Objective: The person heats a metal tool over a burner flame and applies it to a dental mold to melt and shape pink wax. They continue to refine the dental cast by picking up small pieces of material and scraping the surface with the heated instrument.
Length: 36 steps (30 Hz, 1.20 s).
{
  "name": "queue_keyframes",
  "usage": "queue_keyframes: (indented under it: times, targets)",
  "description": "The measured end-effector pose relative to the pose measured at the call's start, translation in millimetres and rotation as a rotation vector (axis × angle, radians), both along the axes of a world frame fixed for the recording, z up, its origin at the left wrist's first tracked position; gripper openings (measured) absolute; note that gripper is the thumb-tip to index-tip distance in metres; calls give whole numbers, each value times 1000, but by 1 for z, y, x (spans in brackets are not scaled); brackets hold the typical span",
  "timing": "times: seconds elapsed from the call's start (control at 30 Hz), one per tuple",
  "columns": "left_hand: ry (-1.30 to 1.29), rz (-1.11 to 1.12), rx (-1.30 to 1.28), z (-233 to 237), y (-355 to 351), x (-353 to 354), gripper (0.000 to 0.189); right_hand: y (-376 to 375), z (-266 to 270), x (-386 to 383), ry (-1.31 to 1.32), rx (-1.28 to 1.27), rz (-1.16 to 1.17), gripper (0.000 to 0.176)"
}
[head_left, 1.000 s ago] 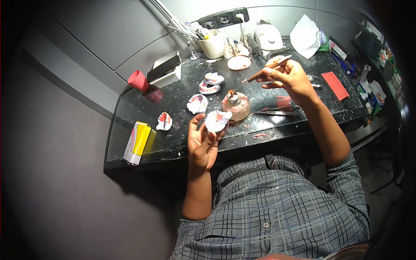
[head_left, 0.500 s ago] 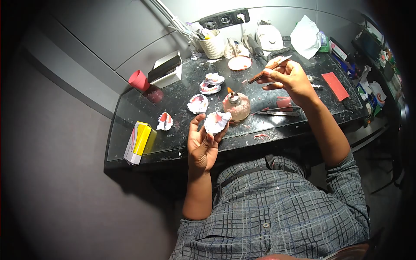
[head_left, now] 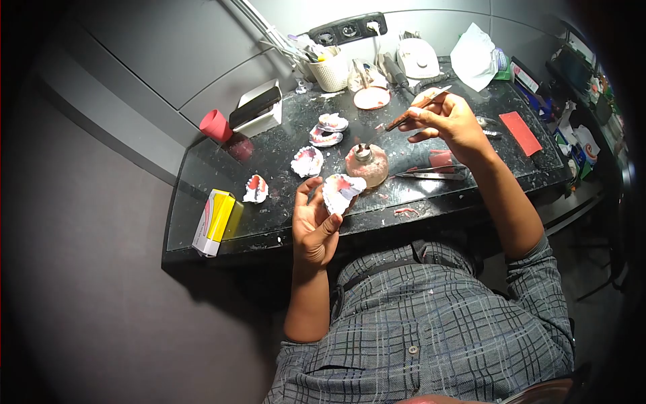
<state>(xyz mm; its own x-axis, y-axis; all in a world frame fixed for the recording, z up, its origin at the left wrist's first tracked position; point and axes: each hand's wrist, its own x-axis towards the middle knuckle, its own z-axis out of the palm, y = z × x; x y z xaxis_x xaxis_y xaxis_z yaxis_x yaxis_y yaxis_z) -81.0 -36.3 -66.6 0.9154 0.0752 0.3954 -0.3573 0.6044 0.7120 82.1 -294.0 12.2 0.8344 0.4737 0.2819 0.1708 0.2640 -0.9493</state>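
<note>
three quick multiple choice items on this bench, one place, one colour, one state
1. The yellow-and-white box lies: A near the front left corner of the table; B beside the wall sockets; C under the lamp.
2. The cup at the left rear edge is: A green; B red; C blue.
3. The left hand is: A empty; B holding tweezers; C holding a dental cast.
Answers: 1 A, it sits by the front left edge; 2 B, it shows red; 3 C, it grips the cast, while the right hand grips a thin tool.

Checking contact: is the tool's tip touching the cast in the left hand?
No: the right hand holds the tool near the burner, apart from the cast.
</note>
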Motion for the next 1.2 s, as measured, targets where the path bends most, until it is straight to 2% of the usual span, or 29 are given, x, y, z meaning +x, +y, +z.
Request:
queue_keyframes:
  times: [0.27, 0.5, 0.57, 0.7, 0.83, 0.87, 1.13, 1.2]
  targets:
    - [-16, 32, 26, 2, -2, -1, 67, -1, 0, 1, -12, -7, 6, 24]
    - [11, 18, -130, -7, 10, 3, 53, -1, 0, 0, -44, 42, 31, 20]
    - [44, -91, -254, -7, 14, 4, 51, 0, 2, -2, -61, 62, 52, 18]
    - [147, -159, -417, -4, 18, 3, 54, 1, 4, -5, -59, 67, 77, 16]
    - [138, -210, -499, -10, 21, 4, 55, 1, 3, -4, -69, 45, 54, 16]
    - [169, -145, -445, -7, 19, 3, 56, 1, 2, -4, -62, 50, 48, 16]
    - [147, -242, -523, -10, 23, 4, 50, 2, 3, -5, -58, 41, 51, 15]
    - [144, -180, -502, -3, 19, 3, 51, 0, 3, -5, -52, 57, 81, 19]
